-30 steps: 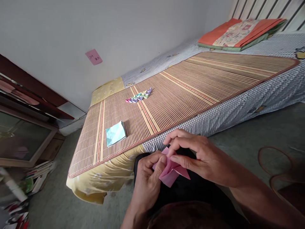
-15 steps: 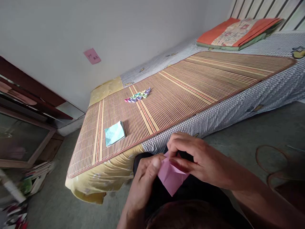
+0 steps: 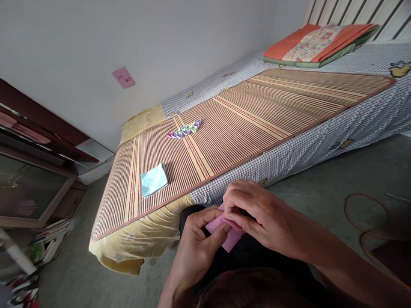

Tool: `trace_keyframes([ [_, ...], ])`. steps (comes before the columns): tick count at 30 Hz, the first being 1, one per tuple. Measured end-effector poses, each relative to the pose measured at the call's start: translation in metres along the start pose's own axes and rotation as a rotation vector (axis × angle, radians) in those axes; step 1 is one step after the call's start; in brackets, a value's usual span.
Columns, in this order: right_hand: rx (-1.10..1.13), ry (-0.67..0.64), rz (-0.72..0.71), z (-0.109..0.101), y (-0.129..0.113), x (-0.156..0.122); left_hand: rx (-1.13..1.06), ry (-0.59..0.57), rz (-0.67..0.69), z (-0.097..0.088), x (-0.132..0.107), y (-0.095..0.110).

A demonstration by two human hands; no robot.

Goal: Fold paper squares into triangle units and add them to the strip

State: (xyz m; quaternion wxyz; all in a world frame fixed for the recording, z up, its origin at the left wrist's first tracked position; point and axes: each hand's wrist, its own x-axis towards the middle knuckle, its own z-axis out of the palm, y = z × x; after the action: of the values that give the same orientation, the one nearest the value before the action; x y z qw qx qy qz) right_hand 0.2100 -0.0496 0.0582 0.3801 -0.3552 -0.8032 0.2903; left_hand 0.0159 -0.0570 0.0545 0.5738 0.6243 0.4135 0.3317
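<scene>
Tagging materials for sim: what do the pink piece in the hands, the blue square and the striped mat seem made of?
Pink piece: probably thin matte paper, sharply folded.
Blue square: likely matte paper too; crease lines cross its face.
Striped mat: looks like smooth bamboo or wood strips, judging by the narrow parallel slats; plastic can't be ruled out.

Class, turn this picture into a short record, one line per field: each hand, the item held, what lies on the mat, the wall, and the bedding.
Left hand: grips the pink paper, thumb on top
Right hand: pinches the same sheet with its fingertips
Item held: pink paper, partly folded, above the lap
On the striped mat: light-blue creased paper; multicoloured zigzag piece
Wall: pink note with handwriting
Bedding: folded, orange with a floral panel
</scene>
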Motion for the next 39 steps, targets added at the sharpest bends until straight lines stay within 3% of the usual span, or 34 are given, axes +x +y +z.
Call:
trace_keyframes([
  [28, 0.092, 0.074, 0.093, -0.001, 0.005, -0.002, 0.197, 0.108, 0.083, 0.003, 0.005, 0.002],
  [36, 0.091, 0.171, 0.099, -0.013, 0.006, 0.000, 0.226, 0.109, 0.067, 0.005, 0.006, 0.003],
  [39, 0.096, 0.122, 0.099, -0.014, 0.005, 0.000, 0.204, 0.116, 0.053, 0.003, 0.007, 0.003],
])
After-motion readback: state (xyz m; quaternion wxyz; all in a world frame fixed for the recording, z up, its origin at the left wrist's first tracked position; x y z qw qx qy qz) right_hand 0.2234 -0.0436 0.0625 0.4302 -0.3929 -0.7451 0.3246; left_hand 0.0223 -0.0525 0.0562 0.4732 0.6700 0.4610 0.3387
